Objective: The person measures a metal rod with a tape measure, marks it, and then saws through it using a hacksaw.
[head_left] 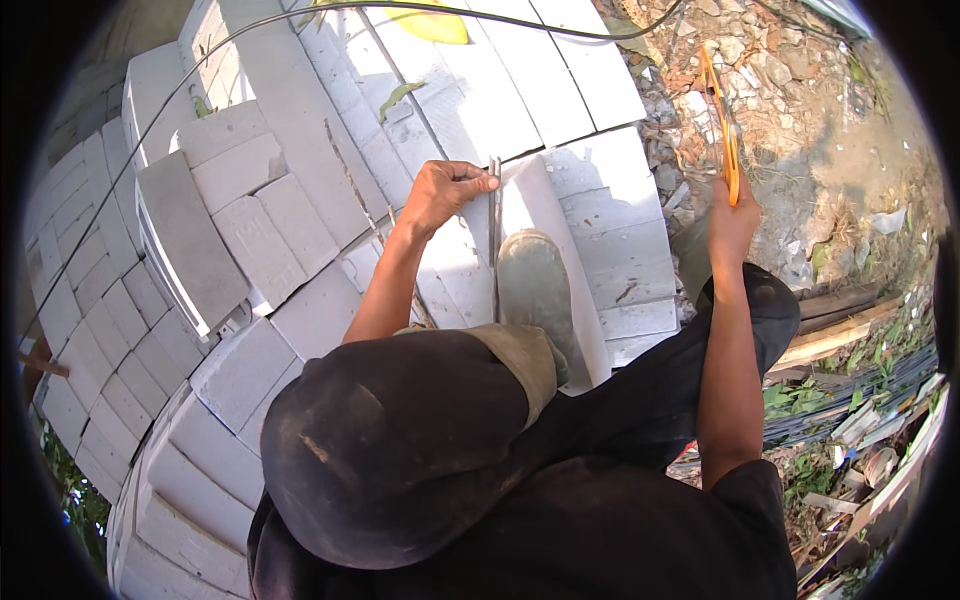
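Note:
My left hand (pixel 440 197) is closed at the upper end of a thin greyish rod (pixel 495 240), thumb and fingertips pinched on it. The rod lies beside my green boot (pixel 535 285), which presses on a long white pipe-like piece (pixel 588 320). Whether that piece is a full pipe or a curved sheet, I cannot tell. Out to the right, my right hand (pixel 735 222) grips the handle of an orange hacksaw (pixel 728 130). The saw points away from me, over the rubble, apart from the rod and the white piece.
Stacked pale blocks (pixel 265 235) stand left and beneath my boot. A black cable (pixel 240 35) crosses the far side. A yellow object (pixel 430 25) lies at the top. Stony ground (pixel 800 130), wooden boards (pixel 830 325) and a bundle of dark rods (pixel 850 390) are on the right.

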The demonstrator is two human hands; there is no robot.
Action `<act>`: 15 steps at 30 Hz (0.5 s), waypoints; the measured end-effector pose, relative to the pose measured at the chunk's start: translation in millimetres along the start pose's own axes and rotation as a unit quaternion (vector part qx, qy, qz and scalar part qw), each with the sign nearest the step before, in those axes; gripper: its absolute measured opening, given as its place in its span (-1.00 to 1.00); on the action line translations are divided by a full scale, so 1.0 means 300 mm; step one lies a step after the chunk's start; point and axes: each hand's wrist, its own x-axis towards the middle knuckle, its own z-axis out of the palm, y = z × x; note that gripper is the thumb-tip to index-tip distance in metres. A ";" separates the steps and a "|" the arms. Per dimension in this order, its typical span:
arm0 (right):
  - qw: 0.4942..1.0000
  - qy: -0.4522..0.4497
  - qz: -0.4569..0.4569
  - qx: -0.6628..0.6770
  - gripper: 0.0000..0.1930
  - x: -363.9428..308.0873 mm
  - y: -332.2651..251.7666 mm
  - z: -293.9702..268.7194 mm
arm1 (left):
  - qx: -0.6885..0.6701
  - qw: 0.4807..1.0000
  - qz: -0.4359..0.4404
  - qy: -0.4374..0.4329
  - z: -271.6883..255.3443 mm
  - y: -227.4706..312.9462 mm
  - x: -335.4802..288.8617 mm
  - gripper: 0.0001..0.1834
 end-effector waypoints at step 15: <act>0.949 -0.161 -0.010 -0.273 -0.23 -0.085 -0.018 0.190 | -0.062 0.998 -0.019 -0.004 0.021 0.008 -0.008 -0.60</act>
